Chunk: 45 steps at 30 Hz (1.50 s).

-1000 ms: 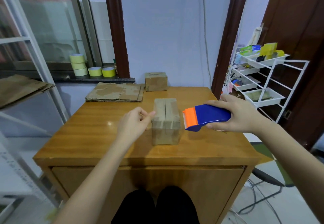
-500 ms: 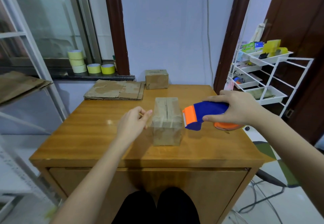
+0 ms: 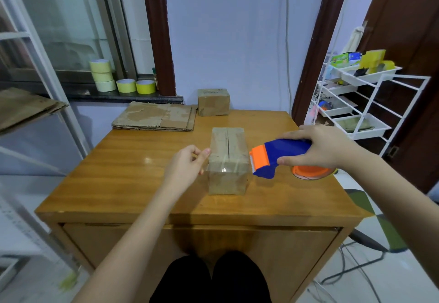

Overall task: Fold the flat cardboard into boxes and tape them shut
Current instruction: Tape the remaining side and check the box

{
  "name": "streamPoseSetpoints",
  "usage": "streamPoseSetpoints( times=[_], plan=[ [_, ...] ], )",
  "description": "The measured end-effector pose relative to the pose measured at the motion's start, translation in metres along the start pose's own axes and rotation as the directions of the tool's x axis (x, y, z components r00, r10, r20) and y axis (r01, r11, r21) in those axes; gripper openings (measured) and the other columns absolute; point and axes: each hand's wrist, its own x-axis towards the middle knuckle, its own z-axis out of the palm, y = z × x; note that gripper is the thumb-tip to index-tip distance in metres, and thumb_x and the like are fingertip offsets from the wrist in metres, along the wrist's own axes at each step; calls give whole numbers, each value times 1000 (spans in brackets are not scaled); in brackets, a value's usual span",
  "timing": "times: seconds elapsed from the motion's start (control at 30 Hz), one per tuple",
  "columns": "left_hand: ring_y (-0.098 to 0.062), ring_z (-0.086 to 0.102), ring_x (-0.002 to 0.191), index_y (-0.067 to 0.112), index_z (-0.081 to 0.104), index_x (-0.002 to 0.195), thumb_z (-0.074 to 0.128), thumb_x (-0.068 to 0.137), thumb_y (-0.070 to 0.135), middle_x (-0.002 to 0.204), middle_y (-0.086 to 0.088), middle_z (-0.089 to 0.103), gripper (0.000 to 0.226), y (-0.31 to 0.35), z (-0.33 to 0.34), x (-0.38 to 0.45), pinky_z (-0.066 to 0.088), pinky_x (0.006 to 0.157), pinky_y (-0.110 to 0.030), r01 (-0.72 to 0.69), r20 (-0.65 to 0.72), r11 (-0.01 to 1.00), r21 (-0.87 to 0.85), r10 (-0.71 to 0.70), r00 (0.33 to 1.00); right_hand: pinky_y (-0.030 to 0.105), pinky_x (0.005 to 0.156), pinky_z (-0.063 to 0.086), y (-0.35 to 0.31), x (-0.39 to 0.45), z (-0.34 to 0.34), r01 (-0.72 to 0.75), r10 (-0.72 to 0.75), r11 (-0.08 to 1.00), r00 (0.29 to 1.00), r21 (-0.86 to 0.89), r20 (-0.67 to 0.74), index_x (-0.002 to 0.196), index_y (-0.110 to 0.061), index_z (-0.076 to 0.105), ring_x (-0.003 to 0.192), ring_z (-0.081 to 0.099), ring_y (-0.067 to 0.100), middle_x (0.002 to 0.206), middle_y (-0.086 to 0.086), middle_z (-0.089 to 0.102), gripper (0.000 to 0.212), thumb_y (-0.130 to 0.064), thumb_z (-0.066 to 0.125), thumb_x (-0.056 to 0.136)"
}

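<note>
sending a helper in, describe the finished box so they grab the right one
Start at the wooden table and look to its far edge by the blue wall. The sealed box sits there, right of the flat cardboard stack. Unlike the nearer box between the hands, nobody touches it.

1. A wooden table [image 3: 133, 179] with a glossy orange-brown top fills the middle of the view.
2. A white wire rack [image 3: 370, 103] stands at the right, its tiered trays holding yellow containers and small packets.
3. A window [image 3: 61, 25] with a dark sill sits behind the table at the left.
4. A grey metal shelf frame [image 3: 35, 48] rises at the far left.
5. A white cable [image 3: 288, 41] hangs down the pale blue wall.
6. A dark brown door [image 3: 408, 29] stands at the right edge.
</note>
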Motion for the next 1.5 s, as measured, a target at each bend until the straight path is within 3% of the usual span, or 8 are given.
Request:
streamPoseSetpoints(
  times=[0.5, 0.73, 0.93, 1.1, 1.2, 1.3, 1.4, 1.5],
  plan=[
    [-11, 50, 58, 23, 50, 87, 39, 98, 45, 68, 2, 56, 27, 0, 33, -11, 41, 55, -25, 152, -47, 908, -390, -184, 982, 32, 87, 48, -3, 2, 0, -34, 31, 999, 997, 42, 70, 122, -46, 58, 90, 52, 6, 93, -25, 54, 82, -83, 43, 51],
    [-10, 47, 58, 12, 43, 107, 37, 97, 49, 69, -1, 51, 38, 2, 36, -12, 39, 51, -20, 368, 127, 787, -495, -353, 927, 30, 87, 47, -3, 2, 2, -54, 51, 997, 997, 53, 54, 122, -44, 60, 93, 55, 8, 101, -22, 61, 60, -69, 63, 68],
    [-19, 56, 106, 13, 51, 120, 40, 102, 20, 100, 6, 56, 22, -16, 47, -28, 44, 86, -31, 328, -36, 868, -374, -366, 930, 31, 89, 47, -3, 4, 5, -80, 78, 996, 995, 40, 67, 123, -45, 58, 94, 54, 8, 105, -23, 61, 60, -70, 63, 68],
    [-6, 27, 135, 28, 13, 152, 43, 98, 5, 149, 13, 28, 66, 9, 39, -45, 29, 113, -35, 59, 62, 797, -601, -28, 998, 24, 81, 40, -4, 0, 2, -112, 107, 991, 992, 73, 68, 125, -43, 57, 93, 52, 6, 106, -21, 60, 55, -63, 66, 74],
    [-14, 31, 139, 33, -2, 152, 50, 94, 4, 154, 5, 26, 83, 10, 47, -49, 33, 113, -41, 26, 105, 893, -450, 24, 994, 25, 83, 41, -4, -2, 2, -126, 120, 987, 990, 101, 70, 124, -42, 58, 94, 53, 8, 107, -19, 61, 54, -61, 67, 75],
    [-18, 34, 138, 20, 5, 153, 57, 92, 19, 153, -3, 31, 80, 3, 34, -41, 31, 114, -37, -97, -45, 994, 57, 100, 994, 27, 85, 44, -9, 0, 6, -110, 104, 989, 993, 103, 60, 123, -43, 59, 94, 56, 11, 105, -17, 64, 54, -63, 66, 74],
    [-17, 9, 147, 11, 4, 153, 57, 91, 33, 160, -5, 8, 84, 7, 19, -32, 0, 116, -29, -251, -130, 864, 436, 336, 933, 30, 88, 46, -15, 5, 11, -95, 88, 990, 994, 105, 62, 123, -43, 58, 98, 57, 12, 108, -16, 65, 56, -65, 65, 73],
    [-18, 19, 146, 9, 17, 151, 51, 96, 32, 158, -8, 20, 69, 3, 16, -25, 0, 114, -29, -420, 82, 647, 636, 485, 871, 30, 89, 46, -19, 11, 13, -75, 70, 992, 996, 100, 48, 122, -44, 59, 100, 57, 11, 110, -17, 65, 56, -68, 63, 71]
  ],
)
